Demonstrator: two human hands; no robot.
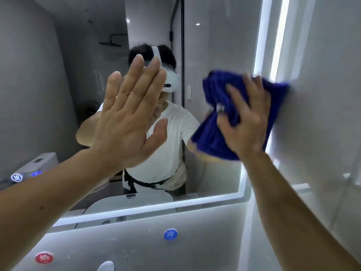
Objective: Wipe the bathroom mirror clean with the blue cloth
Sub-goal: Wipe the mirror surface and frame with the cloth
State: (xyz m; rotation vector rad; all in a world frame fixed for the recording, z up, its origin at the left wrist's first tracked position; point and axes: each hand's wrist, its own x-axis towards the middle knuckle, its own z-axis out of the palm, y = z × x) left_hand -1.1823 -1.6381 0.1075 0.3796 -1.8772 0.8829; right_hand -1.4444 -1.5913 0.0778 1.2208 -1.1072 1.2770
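Observation:
The bathroom mirror (58, 94) fills most of the view, with a lit strip along its bottom and right edges. My right hand (246, 122) presses a crumpled blue cloth (213, 106) flat against the glass near the mirror's right edge; the cloth is motion-blurred. My left hand (129, 114) is held up flat with fingers spread and empty, at the mirror's middle; whether it touches the glass I cannot tell. The mirror shows a person in a white shirt behind my hands.
A grey tiled wall (322, 94) stands right of the mirror. Below the mirror, the wall carries a blue round sticker (170, 234) and a red round sticker (44, 258). A lit touch button (16, 177) glows at the mirror's lower left.

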